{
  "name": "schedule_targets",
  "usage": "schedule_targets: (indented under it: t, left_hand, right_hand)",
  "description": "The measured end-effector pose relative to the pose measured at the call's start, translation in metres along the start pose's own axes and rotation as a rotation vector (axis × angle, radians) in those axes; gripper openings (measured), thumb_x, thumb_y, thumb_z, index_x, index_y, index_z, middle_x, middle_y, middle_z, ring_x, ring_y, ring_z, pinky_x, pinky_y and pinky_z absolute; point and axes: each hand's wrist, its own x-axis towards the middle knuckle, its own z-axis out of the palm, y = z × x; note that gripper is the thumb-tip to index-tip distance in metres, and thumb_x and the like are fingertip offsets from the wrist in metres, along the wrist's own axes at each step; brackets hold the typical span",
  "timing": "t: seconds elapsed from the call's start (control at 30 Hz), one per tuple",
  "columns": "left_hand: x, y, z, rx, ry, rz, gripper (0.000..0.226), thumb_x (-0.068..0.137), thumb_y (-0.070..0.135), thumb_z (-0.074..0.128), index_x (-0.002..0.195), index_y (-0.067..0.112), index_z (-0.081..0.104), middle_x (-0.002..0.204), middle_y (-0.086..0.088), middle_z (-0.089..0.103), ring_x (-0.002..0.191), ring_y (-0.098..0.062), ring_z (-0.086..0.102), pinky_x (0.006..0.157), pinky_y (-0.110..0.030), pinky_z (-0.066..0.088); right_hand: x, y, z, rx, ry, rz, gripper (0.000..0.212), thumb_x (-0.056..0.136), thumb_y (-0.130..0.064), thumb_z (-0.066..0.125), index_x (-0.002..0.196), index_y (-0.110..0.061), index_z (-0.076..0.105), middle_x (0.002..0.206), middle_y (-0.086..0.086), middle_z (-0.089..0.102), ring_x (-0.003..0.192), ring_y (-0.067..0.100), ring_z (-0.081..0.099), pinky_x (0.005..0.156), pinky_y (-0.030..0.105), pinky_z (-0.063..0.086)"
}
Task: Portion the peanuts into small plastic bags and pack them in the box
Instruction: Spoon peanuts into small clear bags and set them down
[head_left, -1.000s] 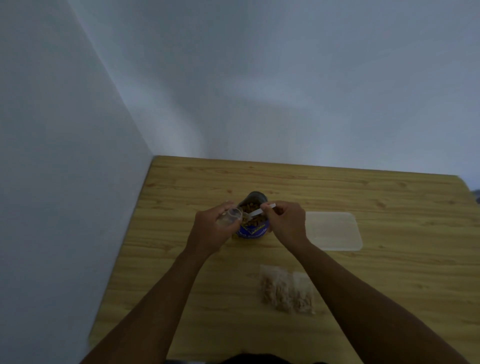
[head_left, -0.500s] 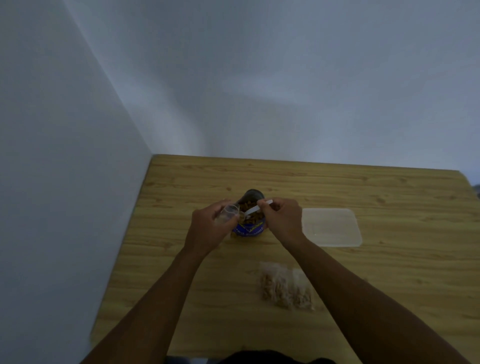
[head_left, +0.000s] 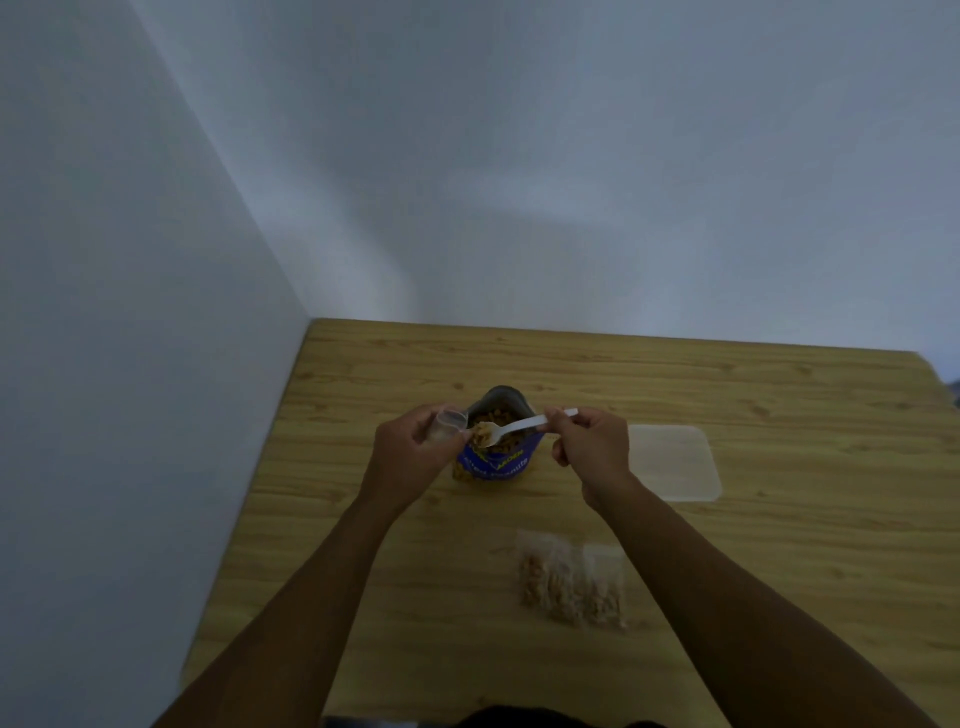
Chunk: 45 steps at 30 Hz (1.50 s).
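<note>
A blue peanut pouch (head_left: 496, 460) stands open in the middle of the wooden table (head_left: 779, 545), peanuts showing inside. My right hand (head_left: 589, 447) pinches the handle of a white plastic spoon (head_left: 511, 428), whose bowl carries peanuts just above the pouch's mouth. My left hand (head_left: 415, 452) holds a small clear plastic bag (head_left: 449, 423) open beside the spoon's bowl, left of the pouch. Several filled small bags of peanuts (head_left: 571, 584) lie on the table nearer to me.
A clear, shallow plastic box or lid (head_left: 672, 462) lies flat to the right of my right hand. White walls close off the table's left side and far side.
The spoon has come up out of the pouch with a load of peanuts, its bowl now next to the open small bag. My left hand stays in place.
</note>
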Motion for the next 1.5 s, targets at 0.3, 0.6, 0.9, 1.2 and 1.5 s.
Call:
schedule_targets:
  t: [0.3,0.6,0.9,1.2,1.5]
  left_hand:
    - [0.008,0.007,0.004,0.113,0.054,0.012,0.034,0.08,0.026,0.077,0.113,0.017,0.072,0.105,0.006,0.073,0.095,0.0,0.067,0.077,-0.016,0.054]
    - [0.018,0.029,0.019,0.189,0.025,0.115,0.04,0.075,0.022,0.081,0.113,0.015,0.071,0.102,0.004,0.071,0.092,-0.005,0.066,0.079,-0.025,0.056]
    - [0.015,0.051,0.035,0.15,-0.034,0.176,0.035,0.075,0.018,0.083,0.108,0.013,0.073,0.091,0.002,0.072,0.081,-0.008,0.067,0.071,-0.024,0.057]
    - [0.013,0.044,0.026,0.134,0.035,0.123,0.032,0.078,0.017,0.08,0.109,0.015,0.073,0.087,0.005,0.073,0.078,-0.006,0.068,0.066,-0.022,0.057]
    - [0.007,0.029,0.004,0.205,0.093,0.077,0.034,0.081,0.019,0.077,0.113,0.011,0.072,0.099,0.002,0.074,0.084,0.0,0.067,0.066,-0.002,0.046]
  right_hand:
    - [0.007,-0.016,-0.035,0.181,-0.03,0.124,0.014,0.093,-0.011,0.068,0.094,0.003,0.07,0.086,0.019,0.075,0.043,0.014,0.047,0.044,0.026,0.041]
    - [0.005,-0.072,-0.048,0.142,-0.118,-0.148,0.014,0.091,-0.014,0.071,0.088,-0.001,0.075,0.08,0.015,0.076,0.041,0.016,0.046,0.042,0.026,0.038]
    - [-0.021,-0.092,-0.034,-0.301,-0.223,-0.593,0.012,0.09,-0.024,0.074,0.084,-0.015,0.08,0.055,-0.008,0.067,0.044,0.006,0.056,0.048,0.025,0.048]
    - [-0.013,-0.1,-0.044,-0.185,-0.15,-0.693,0.007,0.093,-0.02,0.071,0.093,-0.016,0.077,0.065,-0.002,0.068,0.048,0.024,0.058,0.042,0.033,0.05]
    - [-0.001,-0.031,-0.029,-0.443,-0.068,-0.582,0.014,0.093,-0.027,0.07,0.09,-0.019,0.081,0.071,-0.011,0.072,0.058,-0.001,0.063,0.058,0.023,0.051]
